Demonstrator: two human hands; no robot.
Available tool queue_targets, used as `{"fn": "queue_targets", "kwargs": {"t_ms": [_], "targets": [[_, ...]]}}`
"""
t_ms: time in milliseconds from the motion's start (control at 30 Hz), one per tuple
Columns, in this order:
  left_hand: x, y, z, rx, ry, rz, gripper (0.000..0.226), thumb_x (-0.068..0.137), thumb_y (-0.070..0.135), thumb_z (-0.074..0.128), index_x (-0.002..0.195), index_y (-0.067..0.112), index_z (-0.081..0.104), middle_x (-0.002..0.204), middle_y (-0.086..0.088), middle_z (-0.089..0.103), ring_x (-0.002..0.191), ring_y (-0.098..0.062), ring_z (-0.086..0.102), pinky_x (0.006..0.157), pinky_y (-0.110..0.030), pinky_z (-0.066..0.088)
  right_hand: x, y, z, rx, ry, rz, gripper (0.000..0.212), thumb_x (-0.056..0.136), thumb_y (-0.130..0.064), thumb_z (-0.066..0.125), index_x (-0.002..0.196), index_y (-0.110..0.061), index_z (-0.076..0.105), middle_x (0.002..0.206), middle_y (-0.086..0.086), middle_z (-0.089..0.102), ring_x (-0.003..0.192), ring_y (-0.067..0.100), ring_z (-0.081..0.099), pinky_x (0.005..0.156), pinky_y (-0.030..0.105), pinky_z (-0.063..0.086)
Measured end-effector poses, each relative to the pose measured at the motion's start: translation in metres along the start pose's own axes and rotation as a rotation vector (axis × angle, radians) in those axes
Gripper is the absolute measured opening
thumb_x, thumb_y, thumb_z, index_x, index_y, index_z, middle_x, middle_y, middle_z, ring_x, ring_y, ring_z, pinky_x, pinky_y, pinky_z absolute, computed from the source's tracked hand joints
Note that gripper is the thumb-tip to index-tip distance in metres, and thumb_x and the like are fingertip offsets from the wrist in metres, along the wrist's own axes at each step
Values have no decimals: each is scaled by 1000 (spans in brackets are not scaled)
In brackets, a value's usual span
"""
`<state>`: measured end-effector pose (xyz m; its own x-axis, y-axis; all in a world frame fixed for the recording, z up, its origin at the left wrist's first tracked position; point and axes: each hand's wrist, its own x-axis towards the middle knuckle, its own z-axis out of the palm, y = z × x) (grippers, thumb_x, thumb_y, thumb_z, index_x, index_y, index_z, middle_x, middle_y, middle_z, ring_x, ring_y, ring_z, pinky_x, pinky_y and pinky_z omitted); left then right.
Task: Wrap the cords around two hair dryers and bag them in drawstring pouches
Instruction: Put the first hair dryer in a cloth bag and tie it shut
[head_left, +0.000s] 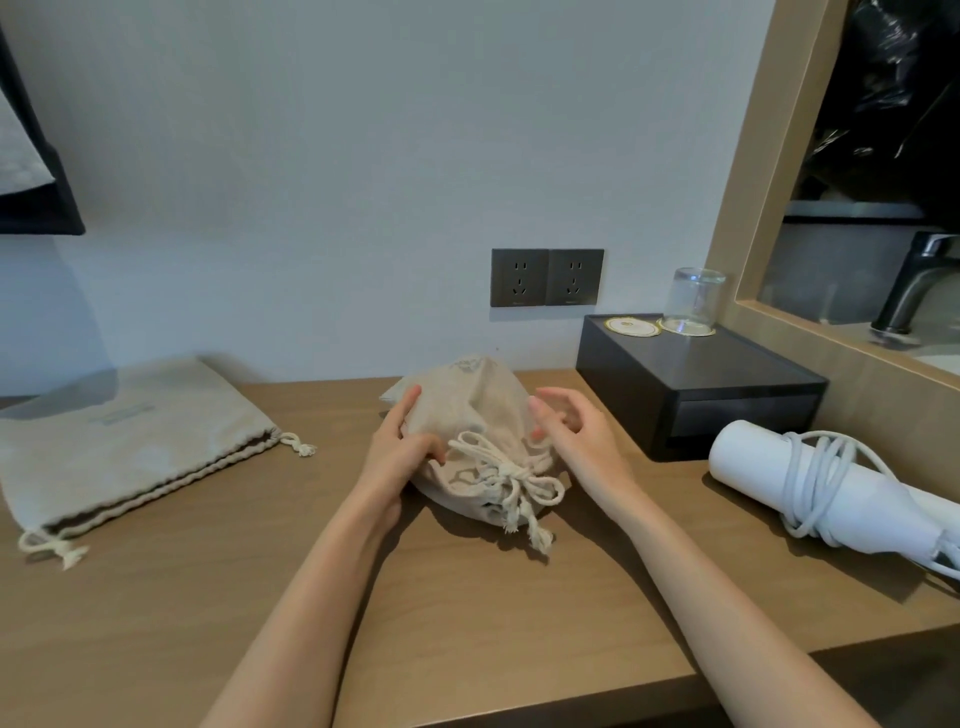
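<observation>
Left hand (402, 449) pins the tied pouch (470, 441) at frame centre on the counter (208, 597), right hand (569, 434) hovers spread and empty; letting go carelessly could loosen its bow (511, 480).

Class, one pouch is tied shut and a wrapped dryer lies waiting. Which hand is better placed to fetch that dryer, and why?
Probably the right hand: it hovers open beside the tied pouch, on the same side as the white hair dryer. The left hand rests on the pouch, farther away.
</observation>
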<state>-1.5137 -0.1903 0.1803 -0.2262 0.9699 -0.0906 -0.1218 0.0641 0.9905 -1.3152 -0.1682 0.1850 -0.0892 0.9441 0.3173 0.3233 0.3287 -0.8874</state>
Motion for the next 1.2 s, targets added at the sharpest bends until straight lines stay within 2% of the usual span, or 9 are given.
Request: {"fn": "queue_targets", "kwargs": {"t_ms": [67,133,267,367,467,667,867,1000,1200], "targets": [[1,-1,0,-9,-44,-14,83,37,2,55,95,60,61,129,-4,51,111,-29,55,88,-44,51,2,4,1,5,16,24,52,86,-52,58,132,-31,46,124,-4,51,112,9,49,87,24,41],[1,-2,2,-19,-99,-25,78,41,1,54,93,59,63,128,-5,52,104,-31,59,81,-42,51,4,7,4,64,-71,76,66,85,-55,58,142,-35,32,143,-4,35,126,10,36,99,28,35],[0,-3,14,25,-129,72,58,62,24,61,111,54,59,134,5,52,119,-20,54,101,-45,44,5,12,13,18,-124,78,95,68,-73,58,148,-38,20,156,-6,22,141,16,25,114,44,27],[-7,-3,28,247,-67,230,57,89,40,60,141,37,36,134,10,44,126,-13,44,106,-37,37,5,15,17,2,-96,107,109,55,-85,55,147,-39,20,154,-3,26,139,18,29,113,48,30],[-6,-6,31,392,-16,299,64,89,44,60,145,34,31,144,4,43,130,-18,43,108,-41,37,6,19,20,19,-94,98,106,57,-83,59,146,-40,21,152,-4,31,137,18,32,112,49,31],[-11,-7,29,352,0,335,60,87,37,63,142,30,38,143,4,45,128,-15,45,107,-40,39,2,16,18,64,-31,91,97,55,-74,69,139,-42,33,146,-3,36,131,15,38,109,46,36],[-40,6,31,251,34,357,62,83,36,70,138,35,41,143,7,45,128,-9,44,106,-33,39,-21,2,9,116,16,31,78,77,-49,71,143,-35,32,148,1,32,133,17,35,111,42,34],[-70,16,35,292,44,446,61,86,28,67,141,26,41,143,8,43,123,-1,40,94,-18,33,-41,-9,-2,140,25,-1,80,74,-55,71,142,-39,31,147,-1,34,133,16,36,110,46,35],[-119,22,48,254,67,501,58,85,29,68,138,28,44,138,12,47,121,-1,44,97,-21,37,-74,-24,-28,153,69,-85,79,73,-54,73,140,-37,34,146,-4,35,132,12,37,110,42,36]]}}
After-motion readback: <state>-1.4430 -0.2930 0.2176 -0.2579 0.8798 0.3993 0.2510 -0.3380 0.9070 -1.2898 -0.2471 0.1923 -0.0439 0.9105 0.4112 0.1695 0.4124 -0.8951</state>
